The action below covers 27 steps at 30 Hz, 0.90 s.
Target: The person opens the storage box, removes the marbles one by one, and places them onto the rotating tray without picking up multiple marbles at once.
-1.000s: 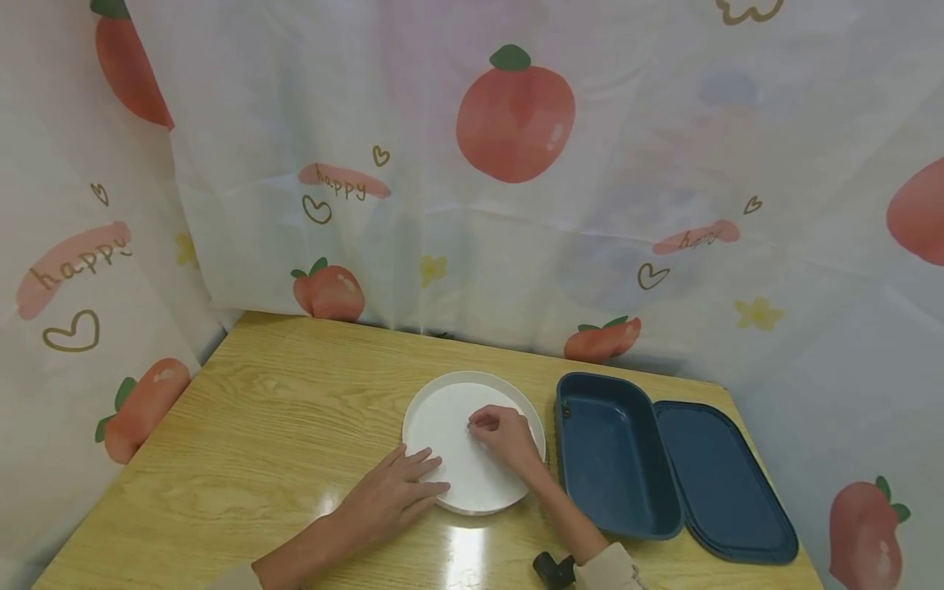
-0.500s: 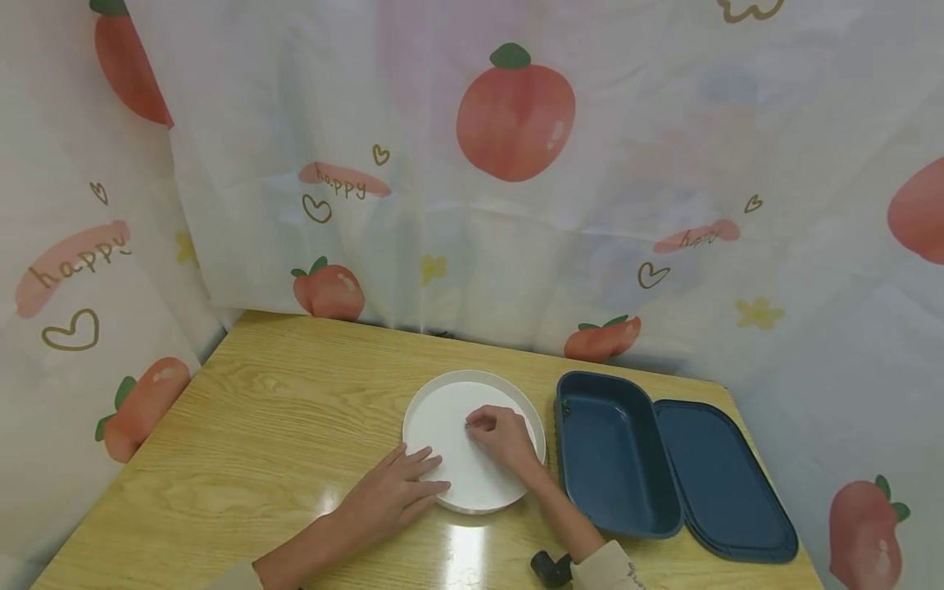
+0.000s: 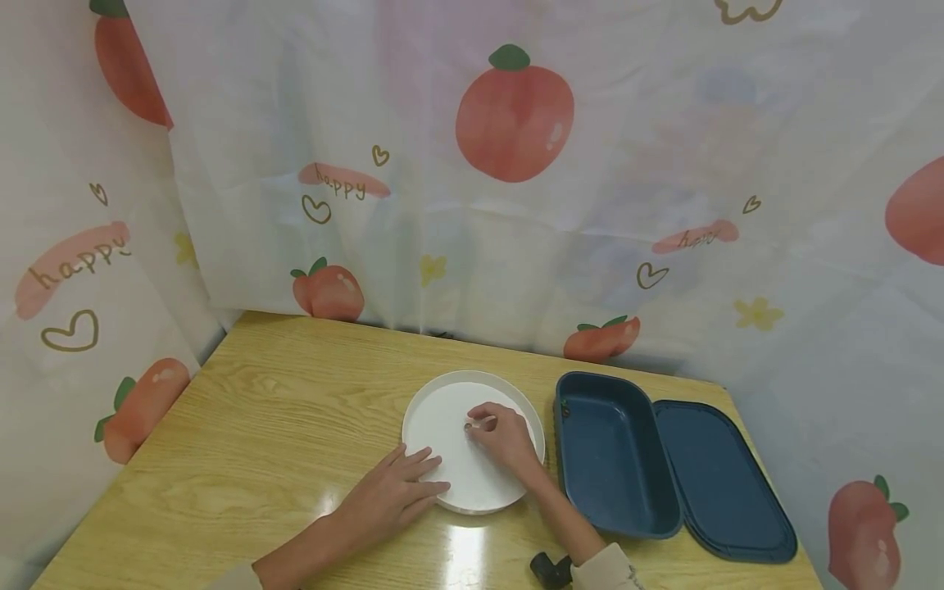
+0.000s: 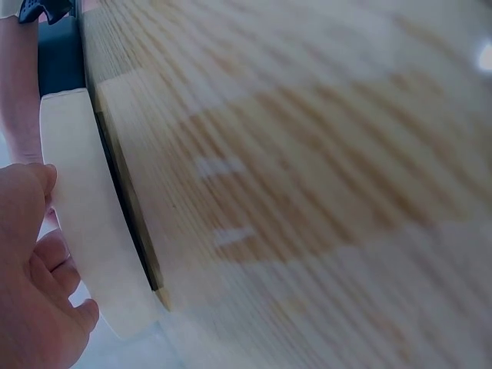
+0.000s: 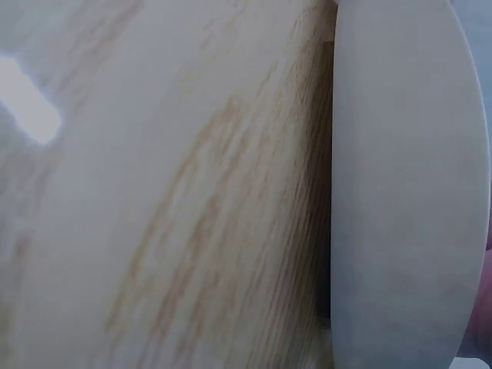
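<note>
A round white tray [image 3: 450,483] with a low raised rim lies on the table. My left hand [image 3: 391,492] rests at its lower left rim, fingers spread over the edge. The left wrist view shows this left hand [image 4: 38,269] against the tray's pale side wall [image 4: 84,200]. Over the middle of the tray, my right hand [image 3: 507,438] pinches a tiny dark thing [image 3: 468,426] between thumb and fingertips; its kind is too small to tell. The tray's side wall [image 5: 407,184] fills much of the right wrist view and hides most of that hand.
Right of the tray stands a deep blue box [image 3: 615,459], with a small reddish-green bit [image 3: 565,408] at its upper left inside. Its blue lid [image 3: 726,479] lies beside it. A black cylindrical object [image 3: 549,569] sits by the right sleeve. A printed curtain [image 3: 472,246] hangs behind the table.
The right hand has shifted very slightly left, and a gap now shows between its index finger and thumb, with the tiny dark thing at the tips. The left hand stays put.
</note>
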Each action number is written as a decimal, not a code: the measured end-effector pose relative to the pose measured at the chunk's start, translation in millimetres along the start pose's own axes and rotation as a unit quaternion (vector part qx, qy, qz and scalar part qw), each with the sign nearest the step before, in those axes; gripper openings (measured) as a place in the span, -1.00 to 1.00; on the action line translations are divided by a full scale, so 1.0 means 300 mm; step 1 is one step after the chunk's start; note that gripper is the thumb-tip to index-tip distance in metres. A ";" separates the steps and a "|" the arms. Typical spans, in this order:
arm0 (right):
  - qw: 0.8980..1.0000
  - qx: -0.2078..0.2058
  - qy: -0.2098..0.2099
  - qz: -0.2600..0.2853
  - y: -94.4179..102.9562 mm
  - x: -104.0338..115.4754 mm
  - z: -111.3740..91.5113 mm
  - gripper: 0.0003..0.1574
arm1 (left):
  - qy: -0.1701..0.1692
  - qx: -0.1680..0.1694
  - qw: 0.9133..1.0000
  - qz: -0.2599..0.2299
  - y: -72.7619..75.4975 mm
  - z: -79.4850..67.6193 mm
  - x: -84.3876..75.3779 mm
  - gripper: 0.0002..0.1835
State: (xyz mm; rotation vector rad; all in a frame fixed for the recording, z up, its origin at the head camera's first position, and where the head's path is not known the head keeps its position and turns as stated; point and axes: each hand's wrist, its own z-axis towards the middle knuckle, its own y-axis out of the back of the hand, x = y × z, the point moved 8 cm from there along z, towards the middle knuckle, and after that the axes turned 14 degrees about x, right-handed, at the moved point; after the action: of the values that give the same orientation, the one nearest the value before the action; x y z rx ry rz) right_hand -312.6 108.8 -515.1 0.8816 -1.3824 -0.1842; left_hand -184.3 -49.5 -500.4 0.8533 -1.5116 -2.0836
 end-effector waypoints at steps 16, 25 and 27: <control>0.996 -0.009 0.020 0.082 0.106 0.077 -0.089 -0.73 | 0.013 0.014 1.000 -0.011 -0.002 -0.001 -0.002 -0.76; 0.996 -0.012 0.036 0.081 0.223 0.122 -0.209 -0.70 | 0.015 0.012 1.000 -0.015 0.002 -0.003 -0.001 -0.76; 0.996 -0.013 0.034 0.081 0.249 0.115 -0.237 -0.70 | 0.013 0.009 1.000 -0.016 0.002 -0.003 -0.002 -0.76</control>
State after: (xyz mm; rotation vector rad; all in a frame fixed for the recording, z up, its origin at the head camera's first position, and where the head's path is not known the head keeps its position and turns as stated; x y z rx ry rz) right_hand -268.4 169.6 -436.5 0.7440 -1.3788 -0.0475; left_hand -183.4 -49.9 -499.9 0.9131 -1.5156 -2.0751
